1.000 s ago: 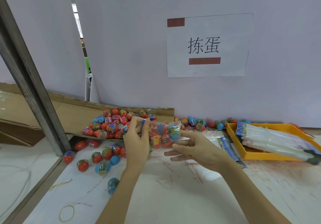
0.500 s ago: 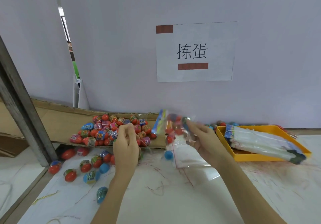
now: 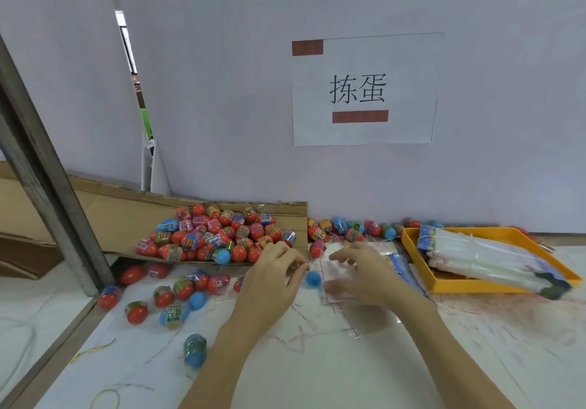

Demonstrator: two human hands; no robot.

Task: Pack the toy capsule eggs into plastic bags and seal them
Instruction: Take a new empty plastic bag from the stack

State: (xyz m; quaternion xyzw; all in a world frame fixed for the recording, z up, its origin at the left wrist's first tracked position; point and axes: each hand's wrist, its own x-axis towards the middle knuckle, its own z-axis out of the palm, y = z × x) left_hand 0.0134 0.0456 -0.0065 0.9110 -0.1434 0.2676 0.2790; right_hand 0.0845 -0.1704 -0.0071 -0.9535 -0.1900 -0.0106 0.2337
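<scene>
A heap of red and blue toy capsule eggs [image 3: 215,234] lies on a cardboard sheet [image 3: 126,215] at the back left. More eggs [image 3: 177,294] are scattered on the white table in front of it. One blue egg [image 3: 314,278] sits between my hands. A flat clear plastic bag [image 3: 329,274] lies on the table under my right hand [image 3: 364,277], whose spread fingers rest on it. My left hand [image 3: 274,278] hovers beside the bag's left edge with loosely curled fingers and holds nothing that I can see.
A yellow tray [image 3: 415,256] at the right holds a bundle of empty bags [image 3: 485,256]. A row of eggs [image 3: 352,228] lines the wall. A metal post [image 3: 47,170] stands at the left. A rubber band [image 3: 104,399] and a blue egg [image 3: 195,350] lie near me.
The filled bag that my hands held, and my right hand then lifted, is no longer in either hand. Both hands have come down to the flat bag on the table.
</scene>
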